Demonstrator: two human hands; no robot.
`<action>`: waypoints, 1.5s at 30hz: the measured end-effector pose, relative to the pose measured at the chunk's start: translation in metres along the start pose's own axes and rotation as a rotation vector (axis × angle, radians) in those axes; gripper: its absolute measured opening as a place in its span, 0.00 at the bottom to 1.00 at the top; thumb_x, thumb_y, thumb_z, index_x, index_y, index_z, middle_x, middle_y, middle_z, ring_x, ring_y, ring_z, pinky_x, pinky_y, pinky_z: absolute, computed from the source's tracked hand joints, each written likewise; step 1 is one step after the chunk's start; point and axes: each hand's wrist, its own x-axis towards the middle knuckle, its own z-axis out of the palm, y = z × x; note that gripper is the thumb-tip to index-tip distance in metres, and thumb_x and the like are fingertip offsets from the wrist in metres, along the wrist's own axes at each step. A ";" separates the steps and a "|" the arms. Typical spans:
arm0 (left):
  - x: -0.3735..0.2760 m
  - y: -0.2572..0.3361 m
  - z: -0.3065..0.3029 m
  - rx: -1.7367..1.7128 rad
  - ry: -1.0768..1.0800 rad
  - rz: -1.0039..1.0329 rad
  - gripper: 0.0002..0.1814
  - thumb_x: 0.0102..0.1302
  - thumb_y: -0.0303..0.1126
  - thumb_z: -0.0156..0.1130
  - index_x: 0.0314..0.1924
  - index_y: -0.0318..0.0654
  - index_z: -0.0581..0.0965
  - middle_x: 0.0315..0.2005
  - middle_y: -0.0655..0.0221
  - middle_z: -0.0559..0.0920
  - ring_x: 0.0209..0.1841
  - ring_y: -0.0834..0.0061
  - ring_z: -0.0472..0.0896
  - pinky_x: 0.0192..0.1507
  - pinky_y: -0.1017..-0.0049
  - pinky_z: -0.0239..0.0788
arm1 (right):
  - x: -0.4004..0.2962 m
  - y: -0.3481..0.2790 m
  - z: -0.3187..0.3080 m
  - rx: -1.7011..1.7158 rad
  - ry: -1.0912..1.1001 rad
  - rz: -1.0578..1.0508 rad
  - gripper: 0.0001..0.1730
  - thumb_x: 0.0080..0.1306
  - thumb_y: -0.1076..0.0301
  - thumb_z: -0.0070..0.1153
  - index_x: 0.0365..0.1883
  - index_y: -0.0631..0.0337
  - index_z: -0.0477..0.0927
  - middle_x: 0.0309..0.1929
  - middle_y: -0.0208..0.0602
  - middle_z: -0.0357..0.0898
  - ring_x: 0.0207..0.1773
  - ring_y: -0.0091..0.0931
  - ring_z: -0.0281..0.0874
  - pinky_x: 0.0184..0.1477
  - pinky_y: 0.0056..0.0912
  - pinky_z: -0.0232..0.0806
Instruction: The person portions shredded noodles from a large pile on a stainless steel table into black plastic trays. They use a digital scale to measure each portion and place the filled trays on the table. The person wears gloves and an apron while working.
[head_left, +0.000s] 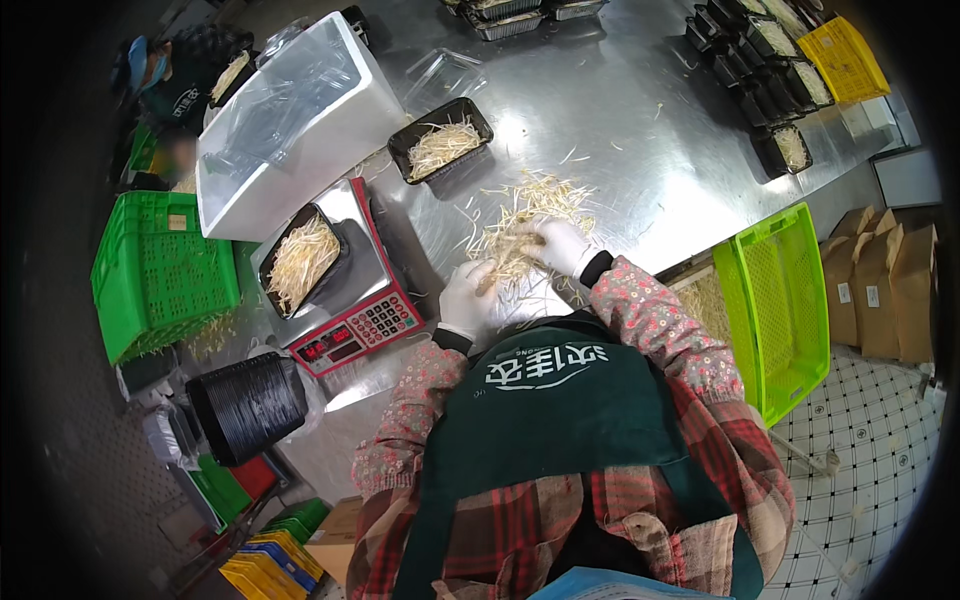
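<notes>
A loose heap of bean sprouts (553, 196) lies on the steel table in front of me. My left hand (466, 298), in a white glove, has its fingers on strands at the near side of the heap. Across from it, my gloved right hand (559, 244) curls its fingers around more strands, and the sprouts span the gap between both hands. To the left, a red-framed digital scale (360, 334) carries a black plastic tray (339, 231) filled with sprouts. Beyond the heap sits another black tray (442, 174), partly filled with sprouts.
A white foam box (247, 206) with clear plastic lids stands behind the scale, near a green crate (169, 277). Stacked black trays (247, 409) lie at the table's left edge. A lime-green crate (780, 315) is at my right. Another person (169, 90) works at far left.
</notes>
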 end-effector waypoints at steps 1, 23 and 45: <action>0.000 0.003 -0.004 0.045 -0.048 -0.063 0.30 0.52 0.33 0.75 0.57 0.43 0.78 0.53 0.61 0.79 0.52 0.61 0.80 0.50 0.68 0.75 | -0.002 -0.002 0.002 -0.031 -0.034 -0.014 0.26 0.62 0.60 0.64 0.58 0.59 0.79 0.55 0.47 0.79 0.59 0.40 0.77 0.61 0.39 0.68; -0.002 -0.003 -0.011 0.152 -0.194 -0.307 0.32 0.53 0.37 0.75 0.60 0.46 0.76 0.52 0.63 0.78 0.52 0.60 0.80 0.51 0.65 0.74 | -0.010 0.011 0.022 -0.266 -0.035 0.002 0.29 0.59 0.62 0.65 0.60 0.53 0.76 0.53 0.45 0.76 0.54 0.42 0.77 0.53 0.41 0.72; 0.195 -0.026 -0.094 0.069 0.199 -0.044 0.23 0.57 0.29 0.69 0.54 0.40 0.80 0.54 0.57 0.80 0.55 0.58 0.80 0.57 0.66 0.72 | 0.190 -0.068 -0.084 -0.126 0.124 -0.254 0.26 0.58 0.66 0.65 0.57 0.53 0.80 0.53 0.45 0.80 0.56 0.41 0.79 0.60 0.38 0.70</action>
